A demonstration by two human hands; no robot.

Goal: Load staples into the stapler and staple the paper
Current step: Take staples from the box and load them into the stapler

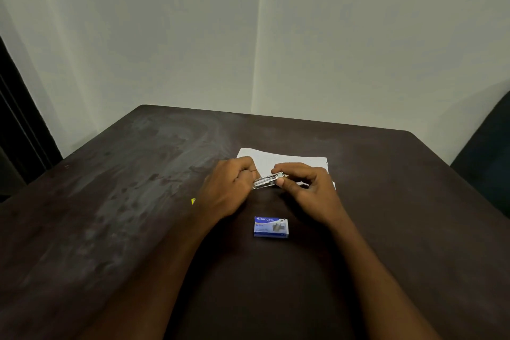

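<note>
A small silver metal stapler (pixel 267 181) is held between both hands above the near edge of the white paper (pixel 287 161). My left hand (pixel 231 188) grips its left end, fingers curled around it. My right hand (pixel 306 185) pinches its right end between thumb and forefinger. Much of the stapler is hidden by the fingers, so I cannot tell whether it is open. A blue staple box (pixel 271 226) lies closed on the dark table (pixel 124 215), nearer to me than the hands.
A small yellow thing (pixel 193 201) peeks out beside my left wrist. The table's far edge meets a pale wall corner. A dark chair back (pixel 485 157) stands at the right edge, and a dark door frame (pixel 16 119) at the left.
</note>
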